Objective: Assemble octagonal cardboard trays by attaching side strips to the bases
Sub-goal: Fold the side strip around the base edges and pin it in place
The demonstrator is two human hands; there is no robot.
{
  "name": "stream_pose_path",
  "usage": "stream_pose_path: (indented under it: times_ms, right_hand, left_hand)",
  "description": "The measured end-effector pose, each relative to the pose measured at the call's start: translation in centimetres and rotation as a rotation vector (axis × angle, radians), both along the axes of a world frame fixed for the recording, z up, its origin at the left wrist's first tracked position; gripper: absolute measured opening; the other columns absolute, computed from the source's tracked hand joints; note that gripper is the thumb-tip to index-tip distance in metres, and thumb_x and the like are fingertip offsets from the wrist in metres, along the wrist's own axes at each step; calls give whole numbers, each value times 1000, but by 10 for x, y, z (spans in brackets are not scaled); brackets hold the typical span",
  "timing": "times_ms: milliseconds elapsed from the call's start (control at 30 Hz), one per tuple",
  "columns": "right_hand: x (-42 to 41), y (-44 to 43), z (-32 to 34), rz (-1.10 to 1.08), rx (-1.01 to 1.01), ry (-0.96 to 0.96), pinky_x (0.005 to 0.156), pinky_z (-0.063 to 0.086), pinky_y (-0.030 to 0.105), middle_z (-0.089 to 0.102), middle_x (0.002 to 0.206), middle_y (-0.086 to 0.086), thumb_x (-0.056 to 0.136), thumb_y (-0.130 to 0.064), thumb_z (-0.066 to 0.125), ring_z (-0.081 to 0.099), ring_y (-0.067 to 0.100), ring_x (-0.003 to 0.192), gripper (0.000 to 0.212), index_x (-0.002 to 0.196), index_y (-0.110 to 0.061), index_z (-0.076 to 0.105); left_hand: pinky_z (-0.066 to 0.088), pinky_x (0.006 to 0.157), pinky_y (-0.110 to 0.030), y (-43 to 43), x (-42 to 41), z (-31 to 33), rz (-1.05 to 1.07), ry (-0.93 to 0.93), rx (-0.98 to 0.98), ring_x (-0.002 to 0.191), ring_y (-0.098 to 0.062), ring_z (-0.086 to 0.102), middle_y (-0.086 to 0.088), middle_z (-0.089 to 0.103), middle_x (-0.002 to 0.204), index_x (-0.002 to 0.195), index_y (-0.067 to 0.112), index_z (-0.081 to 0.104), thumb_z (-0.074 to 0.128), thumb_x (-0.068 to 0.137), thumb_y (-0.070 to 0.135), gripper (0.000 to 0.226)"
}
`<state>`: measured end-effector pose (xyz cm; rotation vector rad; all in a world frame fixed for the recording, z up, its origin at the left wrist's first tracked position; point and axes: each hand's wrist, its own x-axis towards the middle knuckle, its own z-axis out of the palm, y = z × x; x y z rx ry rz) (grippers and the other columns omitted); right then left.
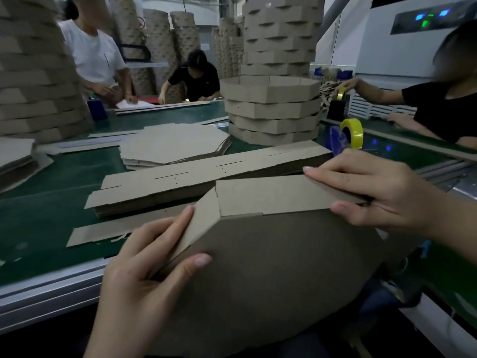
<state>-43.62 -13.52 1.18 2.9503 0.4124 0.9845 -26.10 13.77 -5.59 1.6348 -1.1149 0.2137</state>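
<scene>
head view: base (271,275) held off the green table (38,208), close to the body, side strip (273,195) folded along its far edges
left hand (144,264): pinching the angled strip panel against the base edge, thumb on base
right hand (374,192): pinching the long strip panel at its right end
handling: likely light, stiff in the panels, bending at the creases, edges easy to crush
hold: best near corners, beside creases
spare strips (206,174): stacked just beyond

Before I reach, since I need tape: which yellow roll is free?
The nearer roll on the blue dispenser; another person's hand covers the farther roll.
</scene>
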Motion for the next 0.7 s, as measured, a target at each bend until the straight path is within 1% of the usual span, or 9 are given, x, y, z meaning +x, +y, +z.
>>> stream_pose_path:
  times_ms: [133,267,367,467,500,567,633,700]
  right_hand:
    - [11,-3,-14,22,3,23,80,52,42,63,108,19,97,-33,47,62,30,95,51,131,5,48]
    - [20,-4,-29,45,103,61,79,50,43,63,109,18,95,-29,48,61,32,94,47,131,3,49]
    - [26,-4,-33,51,180,82,82,48,42,63,109,17,94,-27,48,61,32,97,47,133,1,47]
    - [33,-3,-33,73,196,96,80,49,42,63,108,16,93,-26,50,60,31,96,47,134,-2,45]
    - [36,-3,-33,83,196,98,80,49,42,63,107,16,93,-25,50,60,31,96,47,134,-2,46]
    - [39,-5,-33,93,198,105,80,49,41,63,106,16,93,-24,51,60,30,95,47,134,-2,46]
    - [42,-6,-34,100,201,118,81,49,39,63,106,16,92,-23,52,61,29,95,47,134,-2,46]
    - [44,-7,-34,105,186,125,84,48,33,64,106,15,93,-24,53,60,26,97,45,133,-4,48]
  left_hand:
    - [40,90,-9,-3,9,-10,-39,47,29,109,-3,59,17,64,115,124,25,60,63,69,50,60]
    - [39,89,-7,-4,15,-18,-42,59,61,108,-1,58,11,65,114,124,26,60,63,68,50,61]
    - [39,93,-9,-5,18,-18,-62,67,74,112,-3,57,14,63,118,128,25,57,63,70,49,62]
    - [36,96,-9,-13,17,-7,-109,-44,95,117,-4,55,9,59,124,134,23,52,59,80,42,57]
    - [36,96,-11,-18,16,-1,-117,-98,107,118,-6,54,7,58,125,134,24,52,58,83,40,54]
    - [40,95,-18,-28,15,11,-126,-175,144,118,-13,55,5,56,127,128,30,58,55,86,40,43]
    - [43,95,-24,-37,15,22,-122,-213,207,118,-13,54,10,56,128,119,38,65,52,87,47,35]
    - [48,90,-34,-46,13,31,-132,-249,293,116,-11,54,17,56,125,115,46,65,47,88,55,34]
